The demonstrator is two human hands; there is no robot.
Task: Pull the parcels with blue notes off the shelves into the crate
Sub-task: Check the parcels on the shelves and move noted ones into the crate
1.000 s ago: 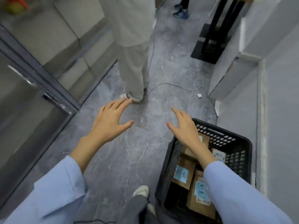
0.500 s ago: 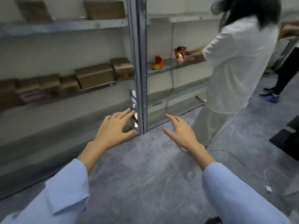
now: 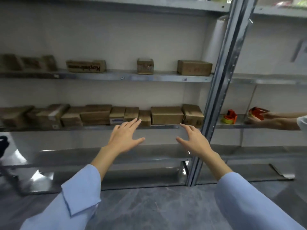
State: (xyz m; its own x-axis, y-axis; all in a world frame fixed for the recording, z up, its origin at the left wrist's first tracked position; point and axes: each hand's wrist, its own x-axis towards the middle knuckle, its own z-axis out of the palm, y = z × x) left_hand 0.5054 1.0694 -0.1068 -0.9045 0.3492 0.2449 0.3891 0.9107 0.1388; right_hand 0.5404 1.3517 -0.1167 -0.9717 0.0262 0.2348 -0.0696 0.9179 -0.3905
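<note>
A metal shelf rack fills the view. Its middle shelf [image 3: 93, 127] carries a row of several brown cardboard parcels; one small parcel [image 3: 117, 115] shows a bluish label on its front. The shelf above [image 3: 116, 76] bears a few spaced parcels, among them a long box [image 3: 86, 65] with printed lettering. My left hand [image 3: 125, 136] is raised with fingers spread, empty, just in front of the middle shelf's edge below the labelled parcel. My right hand [image 3: 193, 141] is also spread and empty, beside the rack's upright post [image 3: 216, 90]. The crate is out of view.
Another person's hands [image 3: 265, 119] hold a red tape dispenser on the right-hand bay's shelf, next to a second red and yellow dispenser [image 3: 230, 116]. A low bottom shelf [image 3: 116, 175] runs near the grey marble floor [image 3: 149, 208]. Something dark stands at the far left edge.
My view has swung up and left from the floor and crate to face the shelves. Both hands stayed spread and empty and now reach close to the middle shelf.
</note>
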